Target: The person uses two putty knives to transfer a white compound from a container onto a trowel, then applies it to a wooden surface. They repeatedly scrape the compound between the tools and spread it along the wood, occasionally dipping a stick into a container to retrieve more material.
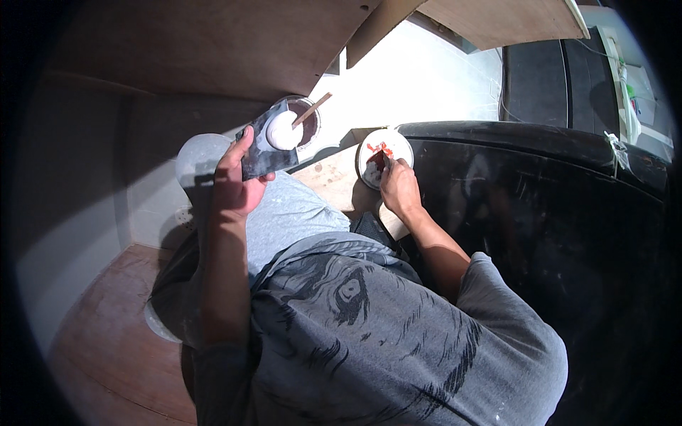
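Observation:
My left hand [238, 186] is closed on the edge of a dark flat plate [257, 157], thumb on top. A smooth mound of white paste [283, 131] sits on the plate's far end. Further right, my right hand [401, 186] is closed over a round tin [405, 145] with a pale top. Red paste [380, 148] is smeared on that top, beside a dark reddish patch and greyish-white matter. Something thin and dark shows at my right fingertips, but its kind is hidden by the hand.
Behind the plate stands an open round can [312, 135] with a wooden stick [312, 110] slanting out of it. A glossy black panel [526, 184] rises along my right side. Wooden boards [497, 21] overhang the far side, and a brown panel [199, 50] hangs at upper left.

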Action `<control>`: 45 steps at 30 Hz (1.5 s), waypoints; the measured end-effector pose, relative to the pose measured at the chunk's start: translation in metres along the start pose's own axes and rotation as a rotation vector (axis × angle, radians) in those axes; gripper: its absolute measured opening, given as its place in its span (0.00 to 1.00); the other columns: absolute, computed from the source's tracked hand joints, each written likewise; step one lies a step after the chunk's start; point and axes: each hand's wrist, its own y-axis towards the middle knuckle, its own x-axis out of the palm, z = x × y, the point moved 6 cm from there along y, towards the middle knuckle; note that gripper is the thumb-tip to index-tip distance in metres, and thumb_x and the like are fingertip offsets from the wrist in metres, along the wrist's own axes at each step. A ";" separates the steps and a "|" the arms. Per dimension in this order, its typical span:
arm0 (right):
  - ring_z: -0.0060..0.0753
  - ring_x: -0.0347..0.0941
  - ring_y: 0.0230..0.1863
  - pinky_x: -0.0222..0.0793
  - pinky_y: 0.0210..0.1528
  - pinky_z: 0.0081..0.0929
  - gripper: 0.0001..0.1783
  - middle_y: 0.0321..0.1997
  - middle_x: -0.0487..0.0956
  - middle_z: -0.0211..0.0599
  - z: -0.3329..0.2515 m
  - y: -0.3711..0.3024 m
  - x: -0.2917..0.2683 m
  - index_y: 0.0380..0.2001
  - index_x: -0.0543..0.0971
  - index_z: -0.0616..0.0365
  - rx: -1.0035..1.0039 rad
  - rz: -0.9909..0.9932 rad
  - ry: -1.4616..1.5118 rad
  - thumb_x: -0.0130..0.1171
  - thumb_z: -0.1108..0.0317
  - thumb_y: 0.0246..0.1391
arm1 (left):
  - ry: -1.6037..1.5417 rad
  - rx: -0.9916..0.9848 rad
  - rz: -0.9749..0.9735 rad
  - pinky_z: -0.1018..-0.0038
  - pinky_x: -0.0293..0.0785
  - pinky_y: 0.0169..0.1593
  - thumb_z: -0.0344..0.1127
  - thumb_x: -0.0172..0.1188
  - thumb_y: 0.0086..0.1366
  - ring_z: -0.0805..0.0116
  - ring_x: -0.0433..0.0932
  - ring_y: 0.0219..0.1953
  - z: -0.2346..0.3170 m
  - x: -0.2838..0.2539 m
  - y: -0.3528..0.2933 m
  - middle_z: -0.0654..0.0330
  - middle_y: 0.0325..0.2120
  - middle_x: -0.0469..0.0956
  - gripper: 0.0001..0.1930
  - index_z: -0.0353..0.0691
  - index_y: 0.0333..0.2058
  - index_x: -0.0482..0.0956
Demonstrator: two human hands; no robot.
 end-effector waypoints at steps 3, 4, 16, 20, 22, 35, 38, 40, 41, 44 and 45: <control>0.63 0.78 0.45 0.76 0.49 0.50 0.17 0.44 0.78 0.63 -0.007 -0.005 0.005 0.46 0.78 0.70 -0.003 -0.041 -0.056 0.50 0.71 0.58 | -0.005 0.005 -0.006 0.76 0.62 0.32 0.47 0.56 0.71 0.74 0.73 0.37 -0.001 -0.001 0.001 0.65 0.38 0.79 0.15 0.44 0.47 0.77; 0.63 0.78 0.45 0.76 0.49 0.50 0.17 0.45 0.78 0.62 -0.011 -0.006 0.004 0.46 0.78 0.70 -0.012 -0.045 -0.062 0.50 0.71 0.58 | -0.005 0.005 -0.001 0.76 0.62 0.32 0.47 0.56 0.71 0.74 0.73 0.36 -0.001 -0.001 0.001 0.65 0.38 0.80 0.15 0.44 0.47 0.77; 0.20 0.76 0.42 0.73 0.46 0.23 0.21 0.40 0.82 0.44 -0.034 -0.005 -0.045 0.56 0.77 0.66 0.008 -0.220 0.887 0.53 0.80 0.60 | 0.007 0.019 0.027 0.70 0.72 0.33 0.46 0.56 0.71 0.70 0.79 0.37 0.000 0.007 -0.002 0.61 0.39 0.81 0.14 0.42 0.46 0.77; 0.32 0.78 0.47 0.74 0.49 0.28 0.25 0.48 0.81 0.48 -0.097 -0.001 -0.096 0.57 0.78 0.60 -0.348 -0.103 0.718 0.51 0.84 0.55 | -0.039 -0.056 0.041 0.70 0.73 0.35 0.44 0.57 0.71 0.70 0.79 0.38 -0.007 0.015 -0.010 0.61 0.39 0.81 0.14 0.41 0.47 0.77; 0.38 0.78 0.47 0.74 0.50 0.29 0.28 0.48 0.81 0.48 -0.120 -0.003 -0.110 0.56 0.79 0.58 -0.585 0.030 0.681 0.51 0.86 0.51 | -0.071 -0.077 0.004 0.75 0.70 0.33 0.44 0.58 0.71 0.74 0.79 0.36 -0.010 0.024 -0.018 0.63 0.38 0.82 0.13 0.44 0.46 0.78; 0.43 0.76 0.48 0.76 0.43 0.34 0.38 0.51 0.78 0.40 -0.140 -0.009 -0.100 0.54 0.80 0.45 -0.984 0.432 0.540 0.65 0.84 0.34 | -0.106 0.073 -0.185 0.71 0.76 0.33 0.46 0.50 0.75 0.71 0.81 0.41 -0.009 0.078 -0.042 0.63 0.45 0.81 0.17 0.45 0.55 0.73; 0.43 0.75 0.48 0.75 0.45 0.35 0.38 0.51 0.78 0.38 -0.129 -0.003 -0.101 0.54 0.81 0.42 -0.977 0.379 0.440 0.65 0.83 0.34 | -0.078 0.067 -0.244 0.69 0.78 0.33 0.47 0.49 0.75 0.71 0.81 0.41 -0.014 0.077 -0.042 0.61 0.45 0.81 0.19 0.43 0.57 0.71; 0.43 0.74 0.48 0.73 0.49 0.39 0.35 0.51 0.78 0.34 -0.118 0.000 -0.100 0.54 0.81 0.41 -0.994 0.318 0.255 0.64 0.79 0.38 | -0.061 0.045 -0.277 0.69 0.79 0.32 0.47 0.49 0.75 0.70 0.81 0.41 -0.017 0.080 -0.044 0.60 0.44 0.81 0.20 0.42 0.57 0.71; 0.42 0.74 0.48 0.72 0.49 0.40 0.34 0.51 0.78 0.33 -0.113 0.000 -0.099 0.54 0.81 0.41 -1.024 0.271 0.117 0.63 0.78 0.40 | -0.053 0.029 -0.298 0.69 0.79 0.31 0.47 0.49 0.75 0.70 0.81 0.40 -0.018 0.084 -0.046 0.60 0.44 0.81 0.20 0.41 0.58 0.71; 0.43 0.74 0.48 0.70 0.51 0.40 0.31 0.50 0.78 0.34 -0.078 0.006 -0.097 0.55 0.80 0.43 -0.803 0.201 0.102 0.62 0.77 0.43 | -0.034 0.002 -0.312 0.68 0.79 0.31 0.46 0.49 0.75 0.69 0.82 0.39 -0.023 0.081 -0.042 0.59 0.43 0.81 0.21 0.40 0.58 0.71; 0.43 0.74 0.48 0.71 0.51 0.40 0.31 0.49 0.78 0.35 -0.067 0.006 -0.100 0.55 0.80 0.44 -0.706 0.192 0.117 0.62 0.77 0.44 | -0.030 -0.006 -0.308 0.68 0.79 0.30 0.46 0.49 0.75 0.69 0.82 0.39 -0.026 0.076 -0.039 0.59 0.43 0.81 0.21 0.40 0.58 0.71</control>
